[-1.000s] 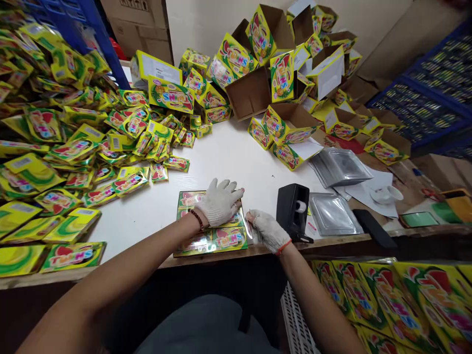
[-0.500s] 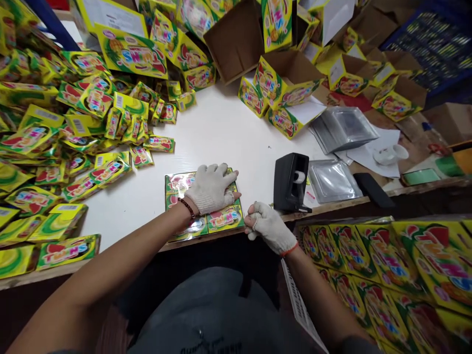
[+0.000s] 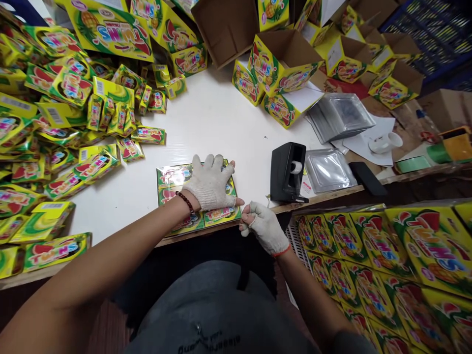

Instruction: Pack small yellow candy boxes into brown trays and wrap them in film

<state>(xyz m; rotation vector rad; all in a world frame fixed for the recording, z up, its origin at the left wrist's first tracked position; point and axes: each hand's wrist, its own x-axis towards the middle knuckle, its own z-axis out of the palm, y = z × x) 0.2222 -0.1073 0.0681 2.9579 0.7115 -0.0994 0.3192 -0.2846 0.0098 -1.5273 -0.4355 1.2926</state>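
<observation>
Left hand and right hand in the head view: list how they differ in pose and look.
The left hand in its off-white knitted glove lies palm down, fingers spread, on the flat block of yellow-green printed boxes; the right hand in a similar glove is curled beside its near corner.
The left wrist wears a dark beaded bracelet; the right glove has an orange cuff edge.
Both show bare fingertips.
</observation>
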